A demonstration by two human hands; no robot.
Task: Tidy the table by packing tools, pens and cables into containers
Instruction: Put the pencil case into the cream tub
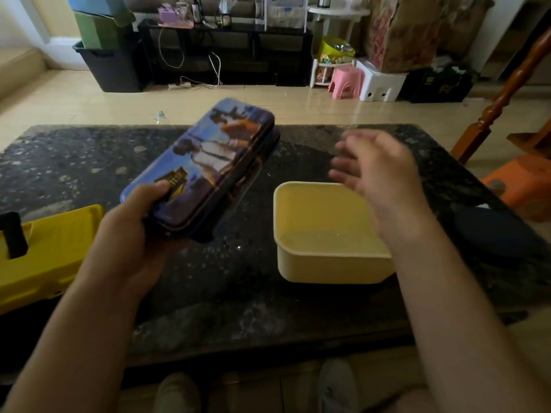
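Observation:
My left hand point(131, 231) grips the near end of a blue printed tin pencil case point(208, 162), lid closed, held tilted above the dark stone table point(74, 162). A pale yellow square container point(325, 234) stands on the table at centre right, and nothing shows inside it. My right hand point(378, 171) hovers over its far right rim, fingers spread and blurred, holding nothing. A yellow toolbox point(50, 251) with a black handle lies closed at the table's left edge.
A dark blue object point(492, 234) rests at the table's right edge. Beyond it stand an orange stool point(524, 186) and a wooden post point(507, 93). A black shelf point(226, 52), bins and a pink stool point(346, 81) line the far wall.

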